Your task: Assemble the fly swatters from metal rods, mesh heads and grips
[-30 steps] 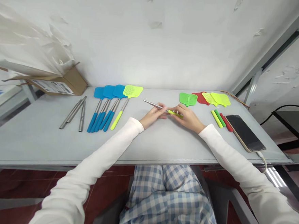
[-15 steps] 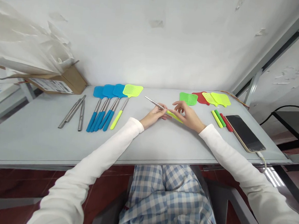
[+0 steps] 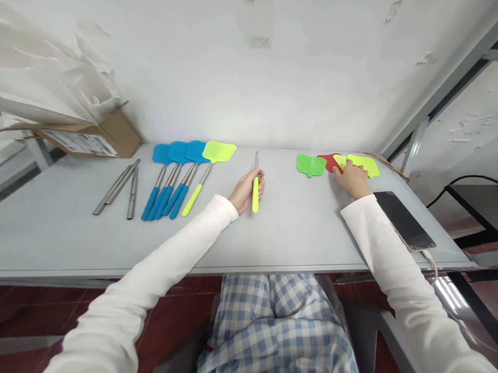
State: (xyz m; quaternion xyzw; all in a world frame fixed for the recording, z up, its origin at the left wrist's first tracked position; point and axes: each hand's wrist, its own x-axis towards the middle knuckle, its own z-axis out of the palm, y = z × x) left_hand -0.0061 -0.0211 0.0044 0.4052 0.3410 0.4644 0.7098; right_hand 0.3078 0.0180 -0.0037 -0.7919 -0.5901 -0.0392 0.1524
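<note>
My left hand (image 3: 245,191) is closed around a metal rod with a yellow grip (image 3: 255,195), a fly swatter handle without a head. The rod points away from me and the grip hangs toward the table's front. At the back right, my right hand (image 3: 354,179) lies over the yellow fly swatter heads (image 3: 370,165), fingers bent and apart, touching them. A red head (image 3: 328,159) shows partly beside its thumb. Left of these lies a green fly swatter head (image 3: 311,165).
Several blue fly swatters (image 3: 178,152) and a yellow one (image 3: 219,151) lie left of centre. Metal tubes (image 3: 132,192) rest farther left, near a cardboard box (image 3: 120,132). A phone (image 3: 404,220) with a cable lies at right, partly behind my right sleeve.
My right hand has left the yellow grip and moved right to the yellow heads. My left hand has turned the rod from slanting to pointing away from me.
</note>
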